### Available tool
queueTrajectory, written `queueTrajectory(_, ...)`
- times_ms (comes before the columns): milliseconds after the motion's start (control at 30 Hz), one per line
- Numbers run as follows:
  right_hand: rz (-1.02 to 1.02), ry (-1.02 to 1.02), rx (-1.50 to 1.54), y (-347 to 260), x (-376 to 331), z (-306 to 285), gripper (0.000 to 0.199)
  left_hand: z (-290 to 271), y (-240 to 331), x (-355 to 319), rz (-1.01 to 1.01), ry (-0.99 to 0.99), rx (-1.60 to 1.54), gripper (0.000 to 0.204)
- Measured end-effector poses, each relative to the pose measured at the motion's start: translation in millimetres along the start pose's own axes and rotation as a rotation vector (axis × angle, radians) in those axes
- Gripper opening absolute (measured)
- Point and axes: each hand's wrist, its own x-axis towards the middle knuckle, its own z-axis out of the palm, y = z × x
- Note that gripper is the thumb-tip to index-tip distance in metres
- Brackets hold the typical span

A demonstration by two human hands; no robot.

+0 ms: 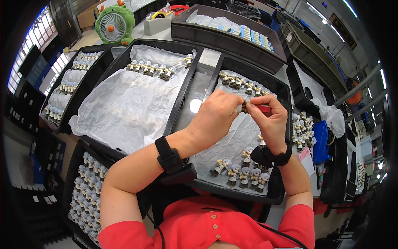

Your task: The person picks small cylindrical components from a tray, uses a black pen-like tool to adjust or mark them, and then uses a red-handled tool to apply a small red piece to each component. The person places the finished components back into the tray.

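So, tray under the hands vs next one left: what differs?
Right tray holds figurines at its far and near ends; left tray only at its far end.
Left hand and right hand meet over the right tray; neither is over the left tray.
Both trays are black and lined with white paper.

green fan (112, 27), upper left; grey box (156, 27), beside it; blue container (321, 142), right

held piece (244, 108): mostly hidden by fingers (256, 114) | shirt (197, 224): cut off below
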Motion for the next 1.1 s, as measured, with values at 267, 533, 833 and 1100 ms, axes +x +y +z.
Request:
queueTrajectory(267,-0.082,0.198,0.078,-17.0,9.3,-15.2,0.017,3.7,3.5,-0.4,-0.240,-0.070,-0.188,0.025)
queueTrajectory(533,-0.151,-0.047,-0.166,-10.3,8.4,-13.9,0.026,1.5,0.8,1.3,-0.310,-0.111,-0.261,0.032)
queueTrajectory(833,-0.276,-0.201,-0.306,-12.8,7.1,-14.9,0.033,2.4,2.2,1.3,-0.300,-0.122,-0.242,0.024)
queueTrajectory(1100,-0.369,-0.315,-0.465,-8.2,5.8,-9.1,0.029,7.0,-3.6,-2.7,-0.222,-0.131,-0.179,0.023)
